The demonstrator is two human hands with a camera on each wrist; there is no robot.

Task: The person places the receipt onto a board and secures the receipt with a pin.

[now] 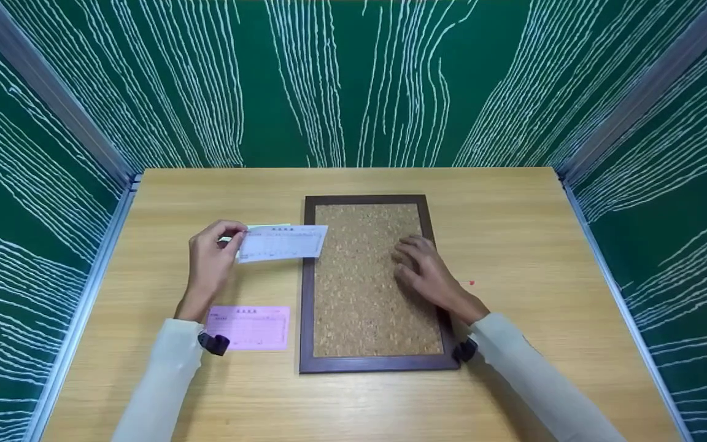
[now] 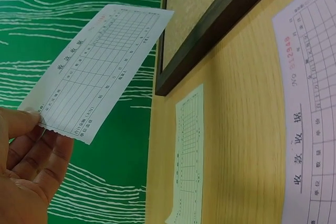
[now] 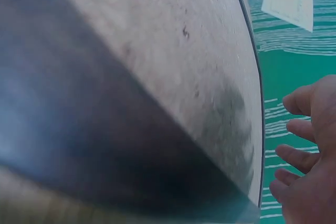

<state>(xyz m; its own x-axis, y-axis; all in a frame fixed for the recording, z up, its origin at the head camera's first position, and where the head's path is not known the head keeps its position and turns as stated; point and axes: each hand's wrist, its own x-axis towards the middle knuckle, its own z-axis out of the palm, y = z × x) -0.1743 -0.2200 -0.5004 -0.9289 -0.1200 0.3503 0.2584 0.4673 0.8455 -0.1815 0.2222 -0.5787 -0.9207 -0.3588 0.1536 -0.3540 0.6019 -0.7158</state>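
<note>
My left hand [image 1: 209, 255] pinches a white printed receipt slip [image 1: 283, 242] by its left end, between thumb and fingers. The slip is raised, and its far end overlaps the left frame edge of a corkboard [image 1: 366, 294] in the head view. My right hand [image 1: 424, 270] is over the right part of the cork, fingers loosely bent and holding nothing. In the right wrist view its fingers [image 3: 296, 158] are spread apart from the board. A pale green slip [image 2: 189, 156] lies on the table, mostly hidden beneath the white one in the head view.
A pink receipt slip [image 1: 249, 331] lies left of the board, close to my left wrist. Right of the board, partly behind my right wrist, is a small red-headed pin [image 1: 472, 283]. Green walls [image 1: 353, 80] with white lines surround the wooden table [image 1: 513, 221].
</note>
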